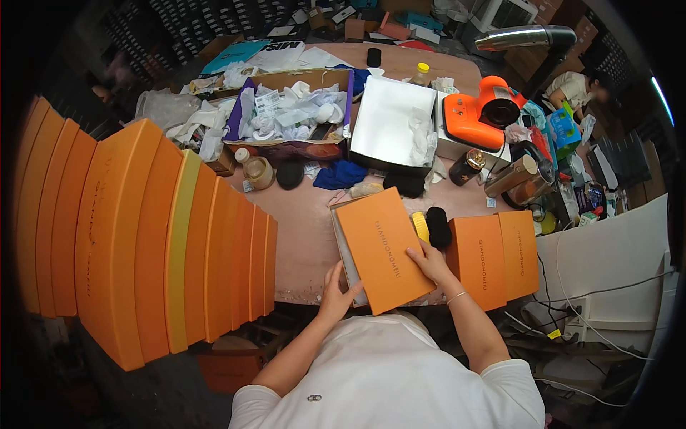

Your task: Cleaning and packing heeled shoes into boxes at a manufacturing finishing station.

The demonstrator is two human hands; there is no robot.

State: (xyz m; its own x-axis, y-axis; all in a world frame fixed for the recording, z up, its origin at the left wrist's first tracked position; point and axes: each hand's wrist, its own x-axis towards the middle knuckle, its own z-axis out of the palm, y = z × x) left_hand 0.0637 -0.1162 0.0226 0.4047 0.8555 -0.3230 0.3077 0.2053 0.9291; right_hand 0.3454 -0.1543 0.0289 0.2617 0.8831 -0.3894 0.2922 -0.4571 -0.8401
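Note:
An orange shoe box (386,247) lies tilted at the table's near edge, in front of my body. Its orange top is turned a little against a pale grey edge (341,239) that shows along the left side. My left hand (336,293) grips the lower left edge, thumb toward the top. On the right edge, my right hand (431,263) holds the box with its thumb over the top face. What lies inside is hidden. Just beyond the right hand are a yellow object (419,227) and a black oval object (439,227).
Tall stacked orange boxes (114,236) stand on the left. Two more orange boxes (477,261) sit at right. Behind are a purple carton (286,149) of crumpled paper, a white-lined box (391,114), an orange device (475,118) and a jar (257,171). Cables (607,289) hang at right.

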